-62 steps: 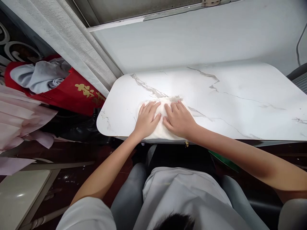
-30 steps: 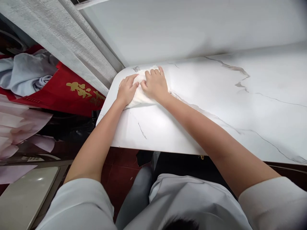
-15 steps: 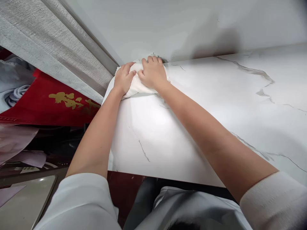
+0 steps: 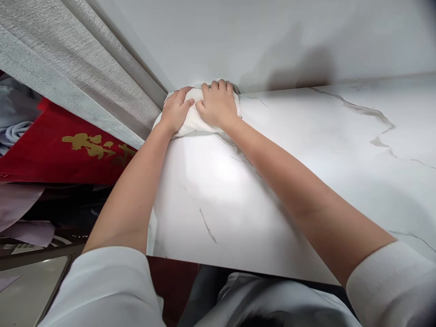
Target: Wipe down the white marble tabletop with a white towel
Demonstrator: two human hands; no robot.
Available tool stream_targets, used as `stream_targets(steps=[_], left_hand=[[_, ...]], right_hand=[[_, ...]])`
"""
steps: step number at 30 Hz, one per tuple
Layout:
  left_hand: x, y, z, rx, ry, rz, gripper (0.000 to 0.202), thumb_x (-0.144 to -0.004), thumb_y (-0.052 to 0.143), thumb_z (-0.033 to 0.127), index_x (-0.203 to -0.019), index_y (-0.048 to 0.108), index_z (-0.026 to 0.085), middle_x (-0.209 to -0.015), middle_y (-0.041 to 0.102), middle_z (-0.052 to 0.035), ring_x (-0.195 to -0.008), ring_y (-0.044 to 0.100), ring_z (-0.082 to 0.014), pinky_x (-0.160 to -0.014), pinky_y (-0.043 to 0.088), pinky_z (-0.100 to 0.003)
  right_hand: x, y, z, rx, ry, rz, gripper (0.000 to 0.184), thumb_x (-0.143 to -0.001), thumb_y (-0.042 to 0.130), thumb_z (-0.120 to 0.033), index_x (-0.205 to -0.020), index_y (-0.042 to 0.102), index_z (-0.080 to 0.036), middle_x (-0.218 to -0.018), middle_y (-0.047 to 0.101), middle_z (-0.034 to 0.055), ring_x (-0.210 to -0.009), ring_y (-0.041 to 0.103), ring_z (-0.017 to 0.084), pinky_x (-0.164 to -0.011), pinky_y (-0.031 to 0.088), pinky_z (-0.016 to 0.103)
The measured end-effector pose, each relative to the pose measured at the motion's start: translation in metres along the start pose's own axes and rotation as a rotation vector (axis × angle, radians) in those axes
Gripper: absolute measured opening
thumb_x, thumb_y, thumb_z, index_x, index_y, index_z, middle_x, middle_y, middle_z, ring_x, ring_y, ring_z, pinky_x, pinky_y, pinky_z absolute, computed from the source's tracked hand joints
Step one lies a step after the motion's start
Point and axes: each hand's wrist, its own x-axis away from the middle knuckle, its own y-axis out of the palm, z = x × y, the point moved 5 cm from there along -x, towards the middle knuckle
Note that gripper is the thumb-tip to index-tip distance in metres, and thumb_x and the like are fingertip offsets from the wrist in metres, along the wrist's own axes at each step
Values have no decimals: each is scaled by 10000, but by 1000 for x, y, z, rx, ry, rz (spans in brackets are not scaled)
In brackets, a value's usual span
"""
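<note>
A folded white cloth lies at the far left corner of the white marble-patterned tabletop, up against the wall. My left hand grips its left side, with the thumb pointing inward and the fingers curled over the top. On the cloth's right part rests my right hand, its fingers bent over the far edge close to the wall. Both arms are stretched well forward. The underside of the cloth is hidden.
A pale grey curtain hangs along the table's left end. Beyond it are a red cloth with gold characters and heaped fabrics. The grey-white wall bounds the far edge. A glossy pale panel stands at lower left.
Both hands and the cloth have shifted slightly toward the far left corner relative to the table's veins. The view has moved a little. The grip looks the same.
</note>
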Motion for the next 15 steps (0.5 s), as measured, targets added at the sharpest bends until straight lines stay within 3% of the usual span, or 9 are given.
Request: stream_targets(steps=[3,7,10,15], left_hand=[[10,-1,0,-14,29,-4,419,-992,438,266,-1395,495,167,-1420,550,-22,-1354,424,-196,-1175,246,-396],[35,-7,-4,-25,102,26,419,-969,449,275,-1377,535,233,-1426,556,-41,-1351,448,-255,-1170,270,-458],[65,-15,-10,-3,128,34,419,-968,441,368,-1365,542,277,-1430,555,-42,-1362,447,-274,-1179,259,-471],[134,-36,-6,-17,99,-7,477,-950,419,390,-1395,520,249,-1460,529,-50,-1369,433,-266,-1183,263,-451]], right_hand=[[13,-8,-8,56,20,-58,500,-1037,292,-359,-1247,552,14,-1209,591,230,-1234,468,338,-1062,312,589],[35,-19,-28,66,23,-127,497,-999,360,-307,-1349,495,21,-1426,446,254,-1394,325,386,-1127,200,635],[58,-26,-49,45,15,-169,519,-989,402,-304,-1395,450,15,-1492,368,259,-1436,263,399,-1155,111,661],[109,-46,-93,28,-34,-151,492,-998,405,-311,-1365,475,11,-1476,380,284,-1424,289,401,-1155,-16,684]])
